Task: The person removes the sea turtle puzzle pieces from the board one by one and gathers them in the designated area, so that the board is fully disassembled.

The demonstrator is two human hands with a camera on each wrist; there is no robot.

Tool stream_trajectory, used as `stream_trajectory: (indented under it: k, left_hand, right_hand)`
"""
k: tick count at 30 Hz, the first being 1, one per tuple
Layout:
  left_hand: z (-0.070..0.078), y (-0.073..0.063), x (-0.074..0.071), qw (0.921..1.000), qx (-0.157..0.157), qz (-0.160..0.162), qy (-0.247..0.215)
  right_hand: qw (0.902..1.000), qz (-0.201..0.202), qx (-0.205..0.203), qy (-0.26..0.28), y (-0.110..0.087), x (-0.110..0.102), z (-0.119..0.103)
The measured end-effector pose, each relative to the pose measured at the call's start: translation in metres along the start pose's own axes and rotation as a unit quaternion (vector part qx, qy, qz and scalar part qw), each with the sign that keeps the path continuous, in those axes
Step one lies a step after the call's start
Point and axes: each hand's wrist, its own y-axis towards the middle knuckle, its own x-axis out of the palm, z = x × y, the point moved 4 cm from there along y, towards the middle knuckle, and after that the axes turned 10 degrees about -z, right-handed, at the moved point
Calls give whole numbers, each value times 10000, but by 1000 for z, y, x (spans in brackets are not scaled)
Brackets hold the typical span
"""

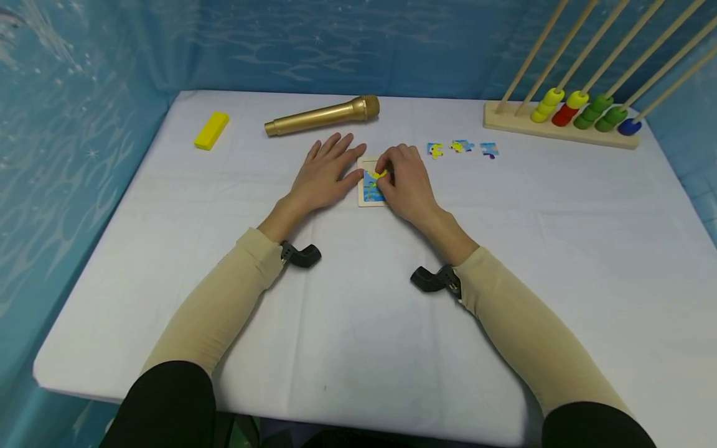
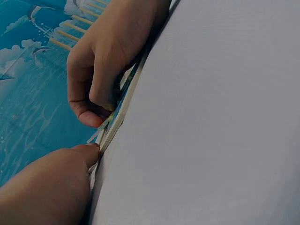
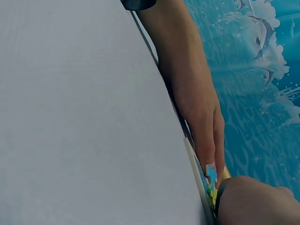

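A small wooden jigsaw tray [image 1: 366, 203] lies on the table, with blue and yellow puzzle pieces [image 1: 371, 190] fitted in its lower part. My right hand [image 1: 409, 183] is over its right side, thumb and fingertips pinching a blue-and-yellow puzzle piece [image 3: 211, 174] that stands tilted above the tray. The fingers cover part of that piece and the tray's right half. Fingers spread, my left hand [image 1: 327, 171] rests flat on the table, its thumb at the tray's left edge. Three loose puzzle pieces [image 1: 462, 146] lie beyond the right hand.
A gold microphone [image 1: 319, 118] lies behind the left hand, and a yellow block [image 1: 211, 130] sits at the back left. At the back right stands a wooden bead abacus [image 1: 560, 129] with tall rods. A blue curtain [image 1: 336, 50] borders the white table [image 1: 358, 323].
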Motion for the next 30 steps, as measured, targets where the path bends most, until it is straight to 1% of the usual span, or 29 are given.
stream_trajectory:
  k: [4,8,14,17,21,23,24,28,30]
  left_hand:
    - [2,0,-1,10000,8,-13,17]
    - [4,0,-1,10000,50,14,-7]
    - [7,2,0,9999,112,39,-21]
    - [7,3,0,9999,115,28,6]
    - [7,3,1,9999,117,-7,-9]
    - [7,3,1,9999,118,-30,-24]
    - [7,2,1,9999,116,-33,-19]
    - [5,0,1,10000,75,-21,-7]
    - [3,-1,1,10000,52,-4,-4]
  right_hand:
    - [9998,23,2,200,-2,-3,0]
    - [9993,-68,14,356,-4,-5,4]
    - [9986,-203,-160,467,-7,-10,13]
    - [9972,-206,-178,694,-8,-12,17]
    - [9930,-78,-85,1174,-9,-15,20]
    - [9877,47,-55,1560,-10,-17,22]
    - [9836,118,-33,1798,-11,-18,23]
    - [9617,452,-12,2703,-11,-22,28]
    - [9541,616,87,2930,-11,-25,31]
